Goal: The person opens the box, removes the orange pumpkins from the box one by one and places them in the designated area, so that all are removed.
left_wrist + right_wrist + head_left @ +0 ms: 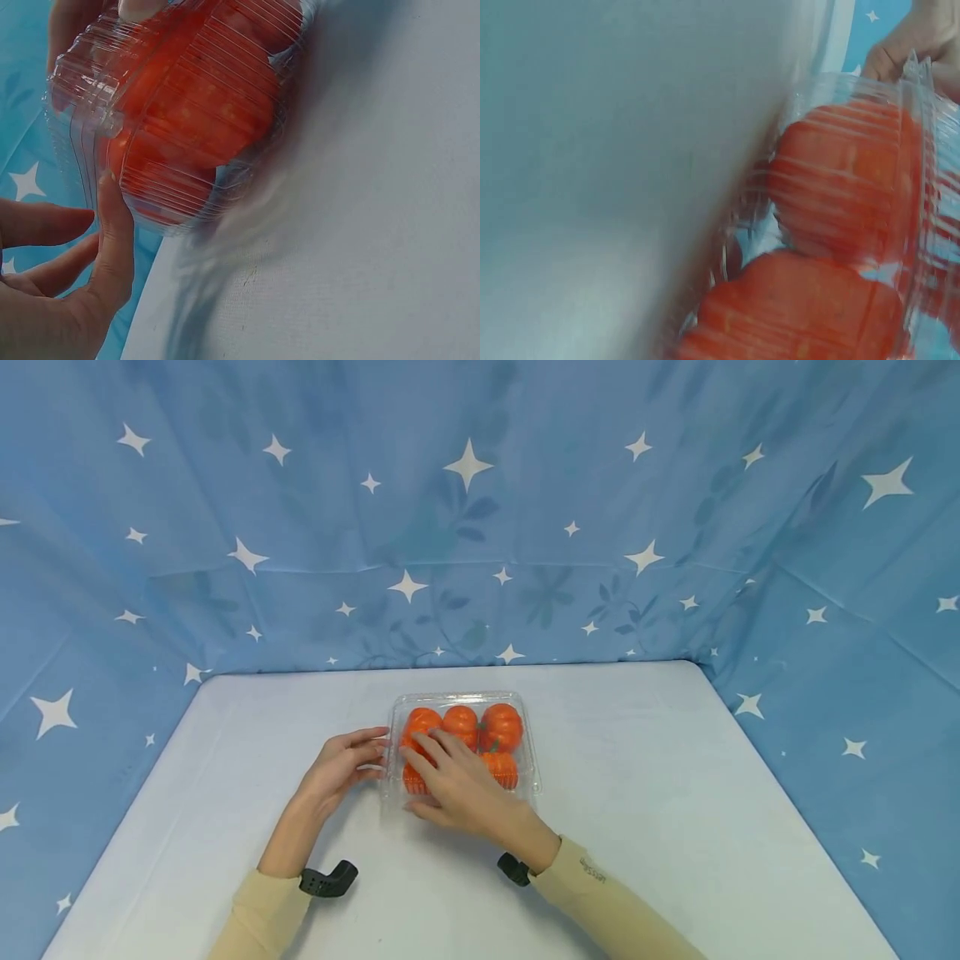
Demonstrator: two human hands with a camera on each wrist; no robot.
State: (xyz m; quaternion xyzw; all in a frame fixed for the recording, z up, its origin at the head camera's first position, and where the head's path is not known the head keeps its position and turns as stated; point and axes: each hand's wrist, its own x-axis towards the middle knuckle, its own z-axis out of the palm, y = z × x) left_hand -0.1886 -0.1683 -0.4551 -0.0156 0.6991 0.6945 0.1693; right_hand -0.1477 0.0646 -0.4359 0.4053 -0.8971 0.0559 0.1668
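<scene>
White table point(637, 793) beneath; left hand point(345, 764) and right hand point(461, 787) spread at the plastic clamshell point(459, 697), which uneven pushing could skid.

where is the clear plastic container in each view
Head: the clear plastic container is near the centre, just below mid-height.
Left wrist: upper left, running off the top edge.
Right wrist: lower right, running off the right and bottom edges.
Shared landmark: the orange pumpkin-shaped pieces inside it.
</scene>
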